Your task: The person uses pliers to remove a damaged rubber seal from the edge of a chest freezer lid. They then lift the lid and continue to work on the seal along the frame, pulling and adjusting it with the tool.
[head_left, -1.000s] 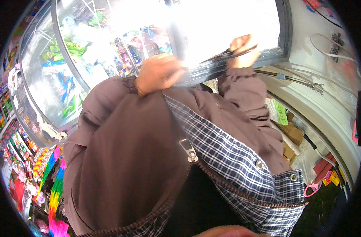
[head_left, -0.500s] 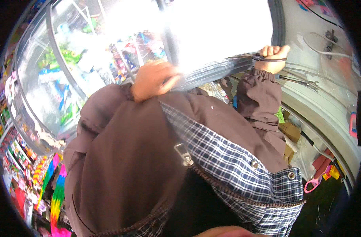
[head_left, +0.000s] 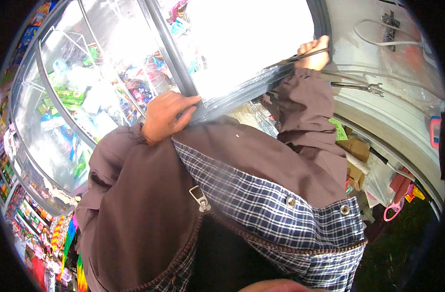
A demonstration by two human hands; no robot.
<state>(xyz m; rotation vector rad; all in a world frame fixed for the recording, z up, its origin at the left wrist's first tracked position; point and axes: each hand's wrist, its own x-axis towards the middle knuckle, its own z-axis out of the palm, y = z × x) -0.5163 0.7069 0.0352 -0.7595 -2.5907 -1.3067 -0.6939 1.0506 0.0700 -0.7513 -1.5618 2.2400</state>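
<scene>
Over a glass-topped display chest (head_left: pixel 57 104), seen from the wearer's head, two bare hands work at the grey, ridged frame (head_left: pixel 247 96) of its lid. The left hand (head_left: pixel 165 115), blurred half a second ago, is now sharp: its index finger stretches to the lower end of the dark divider bar (head_left: pixel 170 51), with the thumb parted from it and nothing visible between them. The right hand (head_left: pixel 314 54) has shifted inward onto the frame's far corner; its fingers are closed around a slim, dark tool (head_left: pixel 291 59) resembling scissors. That tool, nearly level across the view before, now slants down to the left, its narrow end along the frame's inner edge; whether it touches is unclear. Inside the chest, beneath clear glass and thin white wire dividers, lie crinkly, brightly coloured packets, including a green heap (head_left: pixel 69 100) at the left; glare whitens much of the glass beside the tool. To the right, a metal rod with a forked end (head_left: pixel 361 87) lies on a pale surface near a white cable (head_left: pixel 388 43). Below that are brown cardboard boxes (head_left: pixel 355 147) and a pink loop handle (head_left: pixel 392 212). The wearer's smooth brown jacket (head_left: pixel 144 190) falls open, showing blue-and-white checked lining (head_left: pixel 261 194) and a metal zip pull (head_left: pixel 199 198).
</scene>
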